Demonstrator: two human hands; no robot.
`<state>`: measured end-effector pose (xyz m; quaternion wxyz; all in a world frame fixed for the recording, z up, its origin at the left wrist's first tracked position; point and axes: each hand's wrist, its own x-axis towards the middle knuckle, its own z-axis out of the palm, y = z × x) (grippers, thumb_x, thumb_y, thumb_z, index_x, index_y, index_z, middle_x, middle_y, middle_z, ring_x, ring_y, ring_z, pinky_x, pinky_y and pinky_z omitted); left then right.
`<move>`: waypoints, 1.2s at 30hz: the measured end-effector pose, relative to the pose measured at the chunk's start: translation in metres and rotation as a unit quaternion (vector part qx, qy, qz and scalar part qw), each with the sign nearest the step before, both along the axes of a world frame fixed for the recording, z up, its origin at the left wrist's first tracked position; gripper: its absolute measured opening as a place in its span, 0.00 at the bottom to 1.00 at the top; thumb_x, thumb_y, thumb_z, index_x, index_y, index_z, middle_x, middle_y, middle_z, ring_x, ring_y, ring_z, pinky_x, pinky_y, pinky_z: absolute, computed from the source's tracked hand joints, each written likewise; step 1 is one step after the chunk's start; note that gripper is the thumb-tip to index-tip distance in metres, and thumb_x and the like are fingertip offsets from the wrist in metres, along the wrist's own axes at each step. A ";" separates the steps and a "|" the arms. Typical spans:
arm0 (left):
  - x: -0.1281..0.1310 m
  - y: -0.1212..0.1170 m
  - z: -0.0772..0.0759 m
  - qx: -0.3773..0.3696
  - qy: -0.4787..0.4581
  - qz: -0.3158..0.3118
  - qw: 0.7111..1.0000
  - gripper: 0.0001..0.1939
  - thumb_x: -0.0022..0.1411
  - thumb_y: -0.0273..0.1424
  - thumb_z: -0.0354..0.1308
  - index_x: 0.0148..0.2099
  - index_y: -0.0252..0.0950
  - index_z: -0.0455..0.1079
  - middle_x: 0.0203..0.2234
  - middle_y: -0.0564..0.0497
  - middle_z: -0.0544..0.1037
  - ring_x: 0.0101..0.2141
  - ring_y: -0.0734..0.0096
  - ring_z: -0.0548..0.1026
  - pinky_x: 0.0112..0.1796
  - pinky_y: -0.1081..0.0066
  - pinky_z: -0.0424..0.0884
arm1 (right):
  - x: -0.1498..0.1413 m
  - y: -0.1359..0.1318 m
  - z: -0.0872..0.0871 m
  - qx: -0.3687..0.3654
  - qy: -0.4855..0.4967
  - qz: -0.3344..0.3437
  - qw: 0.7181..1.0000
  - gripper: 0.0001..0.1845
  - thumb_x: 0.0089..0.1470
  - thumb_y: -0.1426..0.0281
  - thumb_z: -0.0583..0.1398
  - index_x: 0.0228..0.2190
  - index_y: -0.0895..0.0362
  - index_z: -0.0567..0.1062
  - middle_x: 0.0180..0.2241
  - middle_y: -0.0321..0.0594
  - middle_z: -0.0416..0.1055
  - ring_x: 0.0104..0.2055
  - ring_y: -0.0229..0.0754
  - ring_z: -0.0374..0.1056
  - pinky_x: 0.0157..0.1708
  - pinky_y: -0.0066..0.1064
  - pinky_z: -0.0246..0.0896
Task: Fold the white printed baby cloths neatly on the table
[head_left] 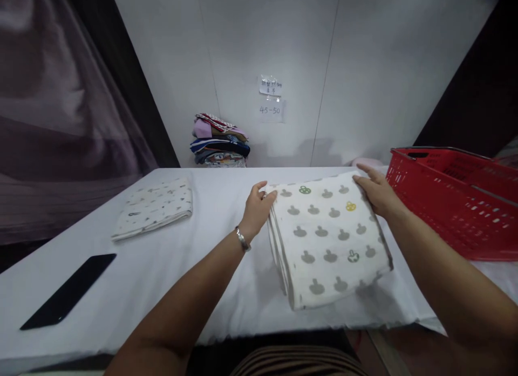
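A folded white cloth (327, 238) with grey mushroom-like prints and a few green and yellow ones lies on the white table (226, 268) in front of me. My left hand (259, 206) grips its far left corner, fingers curled over the stacked layers, a bracelet on the wrist. My right hand (374, 190) holds the far right corner, fingers lying along the edge and closed on the fabric.
A second folded white cloth (156, 206) with small prints lies at the left. A black phone (68, 291) rests near the front left edge. A red plastic basket (453, 198) stands at the right. A pile of colourful folded clothes (219, 141) sits against the back wall.
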<state>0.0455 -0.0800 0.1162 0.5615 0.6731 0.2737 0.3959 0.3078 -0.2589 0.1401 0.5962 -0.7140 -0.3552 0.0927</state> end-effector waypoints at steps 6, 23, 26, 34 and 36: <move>0.038 0.045 -0.072 -0.265 0.130 -0.001 0.956 0.23 0.51 0.40 0.63 0.45 0.32 0.67 0.34 0.43 0.77 0.34 0.66 0.74 0.34 0.70 0.69 | 0.012 0.045 -0.089 -0.212 0.047 -0.051 0.975 0.32 0.50 0.58 0.56 0.55 0.59 0.62 0.39 0.49 0.75 0.35 0.47 0.72 0.33 0.38 0.69; 0.043 0.068 -0.121 -0.127 0.148 0.039 0.980 0.35 0.45 0.37 0.67 0.54 0.33 0.62 0.44 0.41 0.74 0.41 0.61 0.74 0.41 0.68 0.67 | 0.004 0.039 -0.145 -0.337 -0.152 -0.059 0.927 0.38 0.52 0.50 0.52 0.58 0.59 0.59 0.51 0.53 0.67 0.51 0.56 0.65 0.48 0.44 0.60; 0.040 0.075 -0.126 -0.144 0.159 0.058 0.975 0.36 0.44 0.38 0.68 0.54 0.33 0.62 0.43 0.41 0.74 0.41 0.61 0.73 0.41 0.68 0.67 | 0.003 0.043 -0.144 -0.379 -0.184 -0.041 0.906 0.36 0.53 0.52 0.51 0.57 0.62 0.60 0.50 0.56 0.67 0.51 0.57 0.64 0.48 0.46 0.59; 0.010 0.057 -0.137 -0.120 0.132 0.079 0.981 0.10 0.53 0.35 0.59 0.36 0.35 0.70 0.30 0.49 0.76 0.26 0.73 0.72 0.30 0.72 0.67 | -0.052 0.055 -0.124 -0.238 -0.206 0.032 0.949 0.21 0.54 0.58 0.51 0.43 0.55 0.72 0.37 0.43 0.73 0.39 0.47 0.69 0.40 0.38 0.63; 0.007 0.048 -0.138 -0.091 0.132 0.070 0.985 0.06 0.53 0.33 0.58 0.31 0.35 0.70 0.24 0.52 0.74 0.24 0.74 0.71 0.28 0.73 0.66 | -0.082 0.070 -0.119 -0.212 -0.141 0.104 0.961 0.17 0.54 0.58 0.51 0.35 0.54 0.73 0.30 0.38 0.73 0.31 0.42 0.69 0.33 0.33 0.63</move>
